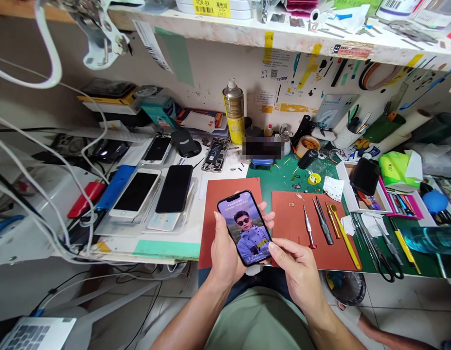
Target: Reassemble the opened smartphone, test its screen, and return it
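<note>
A black smartphone (pixel 249 231) with a lit screen showing a picture of a person lies tilted in my left hand (pixel 225 248). The fingers of that hand wrap behind the phone and show past its right edge. My right hand (pixel 294 260) grips the phone's lower right edge, thumb in front and fingers curled. Under and beside the phone are reddish-brown work mats (pixel 218 194). On the right mat, near my right hand, lie a screwdriver (pixel 308 226), a dark pen-shaped tool (pixel 323 221) and a yellow stick tool (pixel 345 236).
To the left lie a white phone (pixel 135 193), a black phone (pixel 174 188) and an opened phone (pixel 216 154). A spray can (pixel 233 112) stands at the back. Scissors (pixel 382 262), tweezers and a blue bottle (pixel 429 239) are at the right. A shelf (pixel 218 26) overhangs the bench.
</note>
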Demonstrator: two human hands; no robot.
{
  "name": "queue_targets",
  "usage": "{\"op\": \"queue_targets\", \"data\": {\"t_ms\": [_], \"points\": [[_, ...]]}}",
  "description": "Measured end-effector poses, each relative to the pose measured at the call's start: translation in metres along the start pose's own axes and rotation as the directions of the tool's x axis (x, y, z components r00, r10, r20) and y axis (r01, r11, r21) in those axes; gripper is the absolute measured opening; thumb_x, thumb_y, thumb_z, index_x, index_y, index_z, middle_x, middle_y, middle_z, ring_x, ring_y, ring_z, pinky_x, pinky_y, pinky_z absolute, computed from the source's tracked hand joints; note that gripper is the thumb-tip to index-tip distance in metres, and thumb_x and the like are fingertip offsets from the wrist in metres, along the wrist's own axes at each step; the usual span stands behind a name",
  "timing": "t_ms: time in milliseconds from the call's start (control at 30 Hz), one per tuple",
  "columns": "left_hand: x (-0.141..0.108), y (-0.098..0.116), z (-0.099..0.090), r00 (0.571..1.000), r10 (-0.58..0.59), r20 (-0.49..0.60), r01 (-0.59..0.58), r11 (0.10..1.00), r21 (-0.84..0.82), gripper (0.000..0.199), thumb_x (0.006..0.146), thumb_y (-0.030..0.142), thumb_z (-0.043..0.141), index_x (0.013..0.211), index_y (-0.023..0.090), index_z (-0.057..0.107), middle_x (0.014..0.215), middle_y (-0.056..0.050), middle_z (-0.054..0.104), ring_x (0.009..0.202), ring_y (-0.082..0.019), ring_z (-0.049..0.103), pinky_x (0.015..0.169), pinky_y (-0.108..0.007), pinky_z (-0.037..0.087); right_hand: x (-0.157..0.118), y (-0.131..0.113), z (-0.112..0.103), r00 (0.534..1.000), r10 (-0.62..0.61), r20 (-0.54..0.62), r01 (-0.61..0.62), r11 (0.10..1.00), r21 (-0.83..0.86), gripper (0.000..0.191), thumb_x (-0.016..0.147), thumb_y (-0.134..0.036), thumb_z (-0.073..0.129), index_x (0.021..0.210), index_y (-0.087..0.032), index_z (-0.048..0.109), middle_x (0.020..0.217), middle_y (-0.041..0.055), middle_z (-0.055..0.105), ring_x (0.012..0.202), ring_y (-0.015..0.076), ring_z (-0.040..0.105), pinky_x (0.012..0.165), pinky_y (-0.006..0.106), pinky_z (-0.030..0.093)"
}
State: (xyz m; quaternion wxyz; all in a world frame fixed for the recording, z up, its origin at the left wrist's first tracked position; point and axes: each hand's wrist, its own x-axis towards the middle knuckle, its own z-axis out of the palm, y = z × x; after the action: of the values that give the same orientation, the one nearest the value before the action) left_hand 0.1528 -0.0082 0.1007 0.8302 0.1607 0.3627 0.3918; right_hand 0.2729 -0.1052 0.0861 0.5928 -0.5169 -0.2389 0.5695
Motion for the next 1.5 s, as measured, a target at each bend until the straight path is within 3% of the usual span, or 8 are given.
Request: {"op": "queue_targets", "data": {"t_ms": [100, 367, 533, 800, 1100, 1300, 1500], "points": [[0.000, 0.002, 0.005, 1.000, 0.003, -0.029, -0.003, 1.000, -0.004, 0.087, 0.103, 0.082, 0.032, 0.125, 0.013, 0.081, 0.115, -0.022, 0.083, 0.103, -0.036, 0.082, 0.079, -0.044, 0.070, -0.003, -0.002, 0.001, 1.000, 0.000, -0.003, 0.000, 1.000, -0.011, 0.029, 0.098, -0.045, 0.081, 0.117, -0.025, 0.088, 0.101, 0.0063, 0.084, 0.085, 0.0197, 0.075, 0.082, 0.032, 0.064], [0.005, 0.010, 0.014, 0.969, 0.104, -0.225, -0.127, 0.988, -0.091, 0.073, 0.109, 0.070, 0.033, 0.130, 0.016, 0.078, 0.093, -0.013, 0.082, 0.080, -0.026, 0.081, 0.057, -0.029, 0.063, -0.009, -0.009, 0.016, 0.980, -0.175, -0.092, 0.166, 0.981, -0.095, 0.027, 0.093, -0.043, 0.086, 0.104, -0.019, 0.087, 0.079, 0.0057, 0.080, 0.073, 0.0207, 0.078, 0.075, 0.032, 0.068], [0.003, 0.011, 0.015, 0.981, 0.089, -0.171, -0.114, 0.983, -0.144, 0.072, 0.108, 0.071, 0.037, 0.132, 0.015, 0.076, 0.087, -0.010, 0.078, 0.075, -0.023, 0.078, 0.052, -0.027, 0.060, -0.010, -0.008, 0.017, 0.969, -0.234, -0.081, 0.218, 0.960, -0.173, 0.023, 0.099, -0.041, 0.079, 0.105, -0.021, 0.086, 0.083, 0.0057, 0.082, 0.078, 0.0238, 0.082, 0.080, 0.035, 0.071], [0.004, 0.010, 0.018, 0.984, 0.082, -0.158, -0.108, 0.981, -0.159, 0.070, 0.106, 0.073, 0.040, 0.118, 0.017, 0.080, 0.083, -0.009, 0.076, 0.072, -0.022, 0.076, 0.050, -0.025, 0.056, -0.012, -0.005, 0.014, 0.957, -0.279, -0.078, 0.256, 0.941, -0.223, 0.022, 0.102, -0.038, 0.076, 0.112, -0.022, 0.087, 0.088, 0.0078, 0.084, 0.078, 0.0245, 0.083, 0.079, 0.035, 0.071], [0.001, 0.010, 0.019, 0.989, 0.076, -0.123, -0.096, 0.982, -0.161, 0.071, 0.104, 0.076, 0.045, 0.115, 0.014, 0.079, 0.085, -0.008, 0.074, 0.073, -0.020, 0.074, 0.058, -0.025, 0.059, -0.010, -0.012, 0.013, 0.957, -0.282, -0.065, 0.262, 0.940, -0.217, 0.022, 0.101, -0.040, 0.077, 0.108, -0.021, 0.087, 0.088, 0.0075, 0.085, 0.076, 0.0236, 0.083, 0.074, 0.032, 0.071], [-0.003, 0.008, 0.021, 0.992, 0.051, -0.120, -0.071, 0.983, -0.172, 0.078, 0.105, 0.077, 0.039, 0.114, 0.011, 0.080, 0.079, -0.009, 0.073, 0.067, -0.018, 0.071, 0.055, -0.024, 0.056, -0.009, -0.015, 0.009, 0.964, -0.246, -0.098, 0.214, 0.942, -0.260, 0.029, 0.099, -0.047, 0.077, 0.099, -0.021, 0.089, 0.077, 0.0079, 0.083, 0.065, 0.0229, 0.080, 0.066, 0.031, 0.069], [-0.004, 0.006, 0.017, 0.984, 0.015, -0.180, -0.039, 0.991, -0.126, 0.083, 0.105, 0.079, 0.036, 0.112, 0.012, 0.083, 0.088, -0.014, 0.082, 0.071, -0.022, 0.077, 0.060, -0.028, 0.060, -0.004, -0.018, 0.007, 0.976, -0.187, -0.110, 0.155, 0.957, -0.244, 0.031, 0.095, -0.050, 0.081, 0.089, -0.021, 0.088, 0.074, 0.0074, 0.082, 0.064, 0.0234, 0.081, 0.063, 0.028, 0.066]]}}
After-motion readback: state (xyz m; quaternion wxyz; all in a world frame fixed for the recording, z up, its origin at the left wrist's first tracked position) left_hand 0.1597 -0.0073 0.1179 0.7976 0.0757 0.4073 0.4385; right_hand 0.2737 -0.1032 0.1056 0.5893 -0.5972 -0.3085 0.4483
